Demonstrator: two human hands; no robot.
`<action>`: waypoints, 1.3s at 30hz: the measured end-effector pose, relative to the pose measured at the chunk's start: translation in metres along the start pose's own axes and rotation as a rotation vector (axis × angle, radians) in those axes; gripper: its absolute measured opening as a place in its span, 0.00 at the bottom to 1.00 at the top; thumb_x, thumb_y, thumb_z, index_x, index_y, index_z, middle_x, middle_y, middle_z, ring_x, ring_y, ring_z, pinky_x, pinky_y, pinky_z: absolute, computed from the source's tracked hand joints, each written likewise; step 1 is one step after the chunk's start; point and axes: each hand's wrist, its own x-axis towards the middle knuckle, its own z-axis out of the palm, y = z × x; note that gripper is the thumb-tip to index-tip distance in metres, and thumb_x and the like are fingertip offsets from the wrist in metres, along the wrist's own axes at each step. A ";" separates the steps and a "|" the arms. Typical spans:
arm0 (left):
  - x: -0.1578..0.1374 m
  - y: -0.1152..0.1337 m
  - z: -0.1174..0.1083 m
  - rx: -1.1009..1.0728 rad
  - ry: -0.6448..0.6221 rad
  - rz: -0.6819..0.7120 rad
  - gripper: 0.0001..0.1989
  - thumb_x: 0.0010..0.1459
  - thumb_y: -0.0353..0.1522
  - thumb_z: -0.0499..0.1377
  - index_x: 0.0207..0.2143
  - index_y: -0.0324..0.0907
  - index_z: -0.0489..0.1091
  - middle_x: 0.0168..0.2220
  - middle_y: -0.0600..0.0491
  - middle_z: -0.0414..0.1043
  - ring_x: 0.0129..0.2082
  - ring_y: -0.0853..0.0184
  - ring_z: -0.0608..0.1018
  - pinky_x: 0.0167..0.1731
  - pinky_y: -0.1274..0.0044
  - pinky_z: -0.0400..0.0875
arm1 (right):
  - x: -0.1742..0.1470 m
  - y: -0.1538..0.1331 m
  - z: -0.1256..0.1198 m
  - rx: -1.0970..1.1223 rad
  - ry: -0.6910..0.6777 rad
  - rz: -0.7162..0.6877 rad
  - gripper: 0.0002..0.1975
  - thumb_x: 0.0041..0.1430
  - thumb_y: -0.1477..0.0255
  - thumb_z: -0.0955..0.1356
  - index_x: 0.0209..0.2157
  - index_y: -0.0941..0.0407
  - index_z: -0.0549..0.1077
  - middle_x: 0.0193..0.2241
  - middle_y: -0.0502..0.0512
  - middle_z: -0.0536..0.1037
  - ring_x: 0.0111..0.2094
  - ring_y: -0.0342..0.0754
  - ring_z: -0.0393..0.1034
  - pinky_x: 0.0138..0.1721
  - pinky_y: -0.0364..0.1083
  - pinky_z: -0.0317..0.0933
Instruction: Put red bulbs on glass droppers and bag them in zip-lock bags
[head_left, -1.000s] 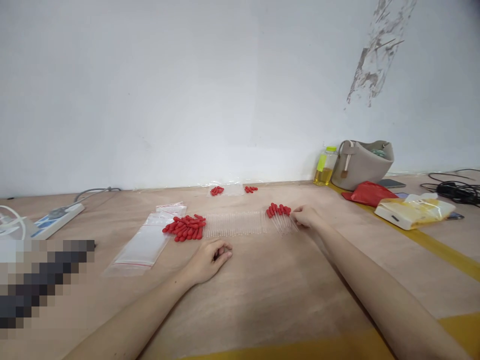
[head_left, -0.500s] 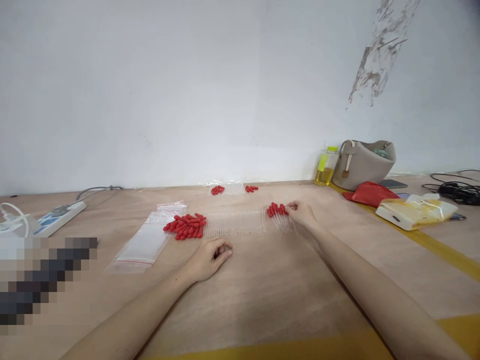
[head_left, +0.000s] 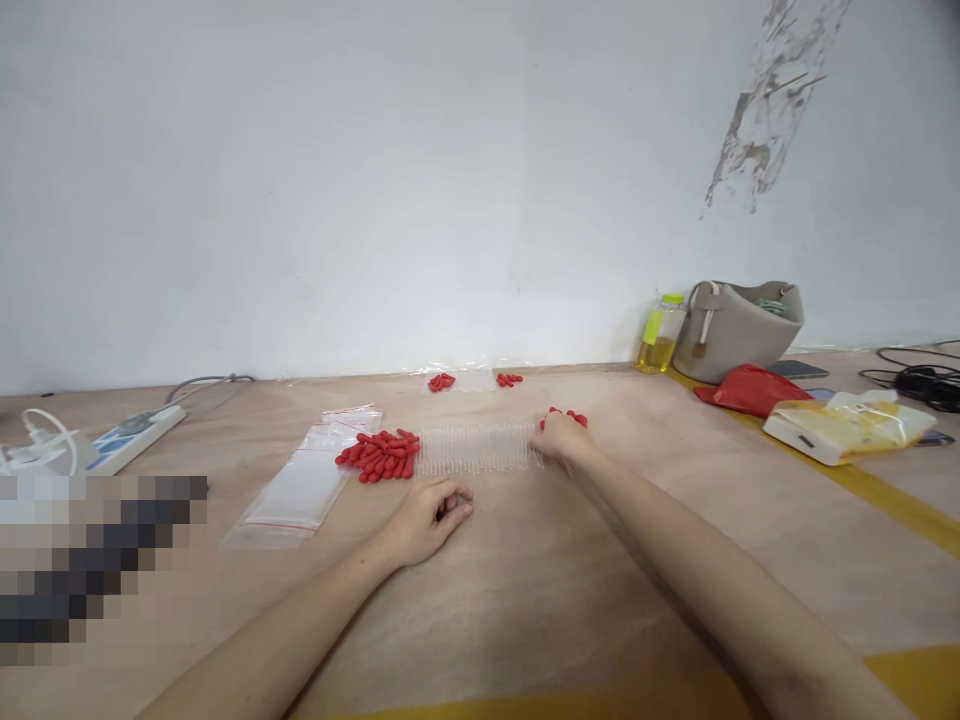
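Observation:
My right hand (head_left: 559, 437) reaches to the right end of a row of thin clear glass dropper tubes (head_left: 476, 448), with its fingertips closed on the end tube. Partly covered by this hand are several glass droppers with red rubber bulbs (head_left: 577, 418); their lower ends are mostly hidden. My left hand (head_left: 429, 520) rests on its side on the table, loosely curled, with a gap between thumb and fingers and nothing visible in it. Just beyond it lies a heap of loose red rubber bulbs (head_left: 381, 458), touching the left end of the tube row.
Clear zip bags (head_left: 292, 490) lie left of the heap. Against the wall is a clear bag (head_left: 474, 380) near small red bulbs. At right stand a bottle of yellow liquid (head_left: 657, 345), a grey bag (head_left: 739, 330), a red packet (head_left: 754, 390) and a tissue pack (head_left: 847, 428). A power strip (head_left: 139, 440) lies left.
My right hand has moved left and nearer, from a red bulb on the bulbed droppers to the end of the tube row. My left hand stays put; the view has shifted slightly.

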 end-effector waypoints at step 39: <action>-0.005 -0.028 -0.070 0.262 0.295 -0.122 0.09 0.56 0.37 0.48 0.29 0.42 0.63 0.28 0.53 0.67 0.29 0.67 0.70 0.29 0.78 0.63 | -0.106 0.015 0.014 0.227 0.266 -0.829 0.08 0.58 0.75 0.58 0.33 0.57 0.67 0.32 0.55 0.70 0.34 0.45 0.63 0.37 0.46 0.55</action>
